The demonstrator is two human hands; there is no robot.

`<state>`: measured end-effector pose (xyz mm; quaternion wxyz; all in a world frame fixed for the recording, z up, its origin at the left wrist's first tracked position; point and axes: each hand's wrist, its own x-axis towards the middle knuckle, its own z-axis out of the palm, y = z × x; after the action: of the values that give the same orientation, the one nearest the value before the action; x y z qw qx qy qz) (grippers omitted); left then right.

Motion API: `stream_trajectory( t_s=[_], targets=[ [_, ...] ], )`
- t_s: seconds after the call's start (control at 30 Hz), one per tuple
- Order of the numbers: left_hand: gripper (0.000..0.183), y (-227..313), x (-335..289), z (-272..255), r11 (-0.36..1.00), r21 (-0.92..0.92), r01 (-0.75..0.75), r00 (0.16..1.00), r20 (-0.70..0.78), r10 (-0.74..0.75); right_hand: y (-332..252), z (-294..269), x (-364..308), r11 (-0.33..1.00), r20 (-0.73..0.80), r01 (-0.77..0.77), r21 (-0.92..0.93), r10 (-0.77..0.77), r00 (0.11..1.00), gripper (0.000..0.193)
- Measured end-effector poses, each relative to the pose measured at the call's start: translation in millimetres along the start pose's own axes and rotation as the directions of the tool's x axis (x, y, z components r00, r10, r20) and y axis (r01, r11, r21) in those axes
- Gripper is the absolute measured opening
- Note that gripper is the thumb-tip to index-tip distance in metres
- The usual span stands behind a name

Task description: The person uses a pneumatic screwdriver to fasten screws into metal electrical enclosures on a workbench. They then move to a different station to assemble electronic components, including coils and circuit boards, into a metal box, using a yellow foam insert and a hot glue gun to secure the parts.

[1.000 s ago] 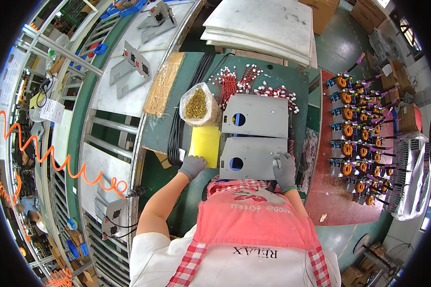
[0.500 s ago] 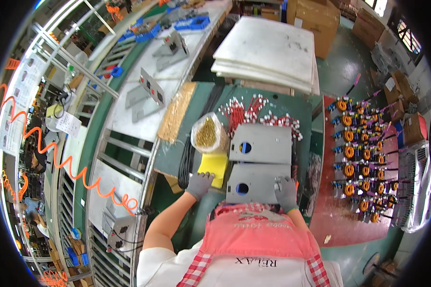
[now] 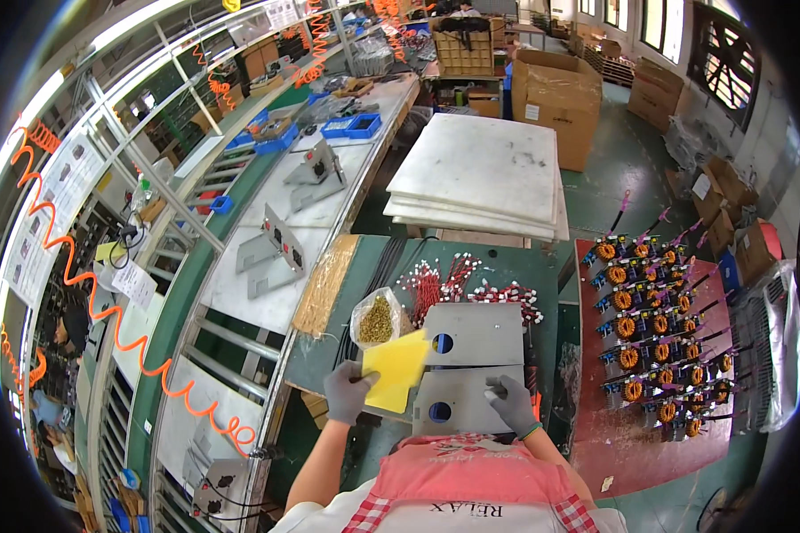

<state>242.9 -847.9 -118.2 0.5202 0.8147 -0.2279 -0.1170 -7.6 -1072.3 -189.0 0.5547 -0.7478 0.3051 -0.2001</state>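
Note:
My left hand, in a grey glove, pinches a thin yellow sheet and holds it tilted beside the grey metal panels. More yellow shows below that sheet. Two flat grey panels, each with a round hole, lie on the green table: a far panel and a near panel. Over the right part of the near one is my gloved right hand, its fingers drawn together; whatever they hold is too small to make out. A clear bag of brass-coloured small parts stands just beyond the yellow sheet.
Red wires with white connectors lie beyond the panels, near black cables. To the right, a red board carries several orange coil assemblies. White slabs are stacked ahead; a roller conveyor with metal brackets runs along the left.
My left hand has taken hold of the yellow sheet and lifted it toward the panels. My right hand has shifted left over the near panel. The view has tilted up.

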Motion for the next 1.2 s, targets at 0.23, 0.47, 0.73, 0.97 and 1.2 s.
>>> stream_trajectory(
  t_s=[0.23, 0.47, 0.73, 0.97, 1.2],
  targets=[
    [0.025, 13, -35, 90, 0.923, -0.285, 0.26, 0.931, 0.329, -0.161, -12, -26, 6, 0.975, 0.082, -0.066, 0.214, 0.05, 0.995, 0.036],
    [0.028, -20, -37, 130, 0.934, -0.148, 0.324, 0.852, 0.476, -0.22, 27, -82, -10, 0.927, -0.075, -0.166, 0.338, 0.203, 0.976, 0.027],
    [0.042, -38, -45, 153, 0.855, 0.519, 0.005, 0.912, 0.348, -0.217, 34, -115, 26, 0.926, -0.02, -0.174, 0.336, 0.191, 0.981, 0.034],
    [0.046, -45, 9, 182, 0.945, 0.328, -0.018, 0.951, 0.297, -0.085, 48, -71, 78, 0.883, -0.005, -0.23, 0.409, 0.254, 0.967, 0.035],
    [0.025, -25, 37, 203, 0.973, 0.216, 0.08, 0.968, 0.218, -0.128, 76, -42, 97, 0.956, -0.118, -0.238, 0.17, 0.259, 0.959, 0.03]
  ],
)
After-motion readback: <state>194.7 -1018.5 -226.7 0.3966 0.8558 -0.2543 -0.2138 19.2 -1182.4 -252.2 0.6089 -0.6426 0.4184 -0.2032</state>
